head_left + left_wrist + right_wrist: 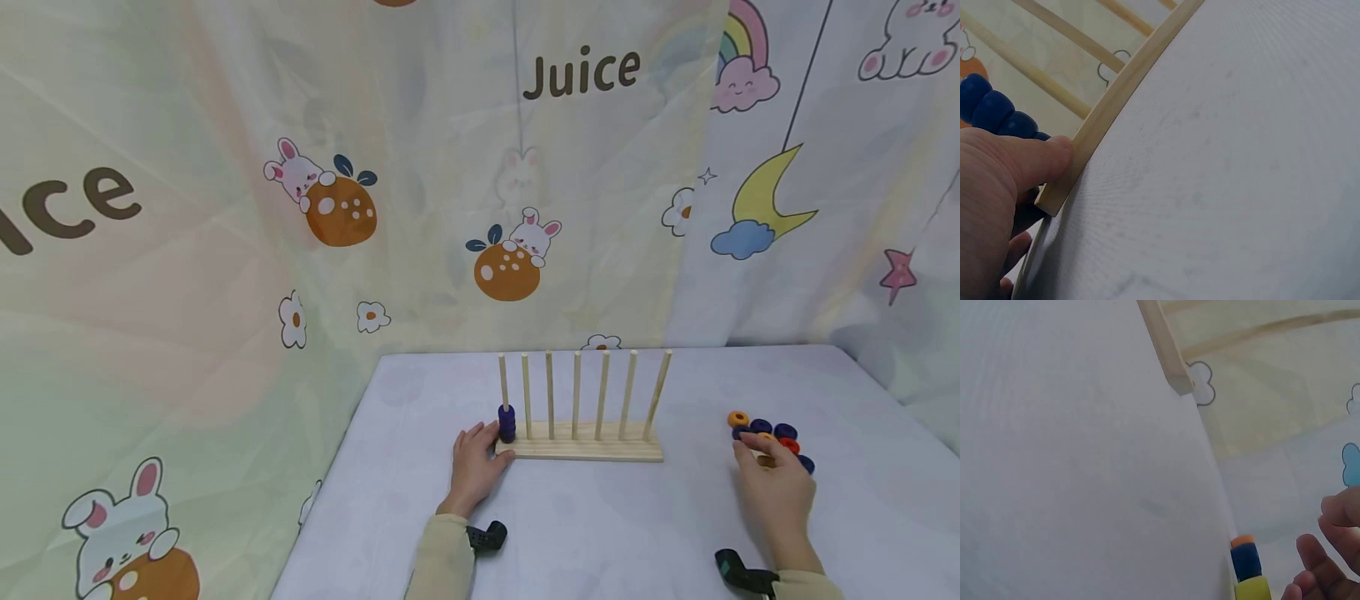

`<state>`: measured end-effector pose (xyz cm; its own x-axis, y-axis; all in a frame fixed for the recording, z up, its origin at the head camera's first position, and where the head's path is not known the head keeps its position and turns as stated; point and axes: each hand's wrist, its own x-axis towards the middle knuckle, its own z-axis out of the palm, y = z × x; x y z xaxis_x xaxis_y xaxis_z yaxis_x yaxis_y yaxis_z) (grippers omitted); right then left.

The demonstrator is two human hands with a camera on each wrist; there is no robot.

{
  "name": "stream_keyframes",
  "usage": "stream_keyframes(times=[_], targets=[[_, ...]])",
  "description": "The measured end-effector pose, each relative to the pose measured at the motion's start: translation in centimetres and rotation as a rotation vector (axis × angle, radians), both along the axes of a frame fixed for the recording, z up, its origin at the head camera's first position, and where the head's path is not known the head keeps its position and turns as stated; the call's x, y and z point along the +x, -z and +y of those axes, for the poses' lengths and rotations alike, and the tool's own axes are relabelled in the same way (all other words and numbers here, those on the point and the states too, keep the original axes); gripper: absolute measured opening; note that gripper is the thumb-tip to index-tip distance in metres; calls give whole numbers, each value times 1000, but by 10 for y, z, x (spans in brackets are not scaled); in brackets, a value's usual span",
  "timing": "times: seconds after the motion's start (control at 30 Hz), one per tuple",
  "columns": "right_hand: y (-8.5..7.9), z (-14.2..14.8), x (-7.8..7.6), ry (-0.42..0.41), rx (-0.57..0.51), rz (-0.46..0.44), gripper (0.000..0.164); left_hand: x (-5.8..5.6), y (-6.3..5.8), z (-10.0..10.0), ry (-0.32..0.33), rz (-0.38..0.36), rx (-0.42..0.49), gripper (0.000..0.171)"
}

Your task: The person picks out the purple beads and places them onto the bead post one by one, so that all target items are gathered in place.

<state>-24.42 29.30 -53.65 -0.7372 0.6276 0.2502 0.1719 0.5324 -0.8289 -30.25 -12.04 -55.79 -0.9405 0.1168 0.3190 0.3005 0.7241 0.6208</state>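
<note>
A wooden peg rack (588, 450) with several upright pegs stands on the table. Dark blue beads (507, 423) are stacked on its leftmost peg. My left hand (474, 462) grips the rack's left end; in the left wrist view the thumb (1044, 164) presses on the base beside the stack. To the right, my right hand (776, 492) is over a cluster of loose beads, its thumb and index fingertips close together by a dark blue bead (741, 432). No bead shows between the fingers in the right wrist view. An orange bead (738, 418) and a red bead (789, 446) lie around it.
The white table (600, 525) carries the rack and the loose beads, partly hidden under the right hand. Printed curtains (450, 167) hang behind and to the left. Each wrist wears a black device, such as the one on the left wrist (487, 537).
</note>
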Motion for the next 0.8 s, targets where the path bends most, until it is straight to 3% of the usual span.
stream_keyframes(times=[0.2,0.47,0.8], targets=[[3,14,-1,81,-59,-18,31,-1,3,0,-1,5,-11,56],[8,31,-3,163,-42,-44,34,-3,5,0,0,13,-9,57],[4,50,3,221,-124,-114,44,-4,5,0,4,13,-3,56]])
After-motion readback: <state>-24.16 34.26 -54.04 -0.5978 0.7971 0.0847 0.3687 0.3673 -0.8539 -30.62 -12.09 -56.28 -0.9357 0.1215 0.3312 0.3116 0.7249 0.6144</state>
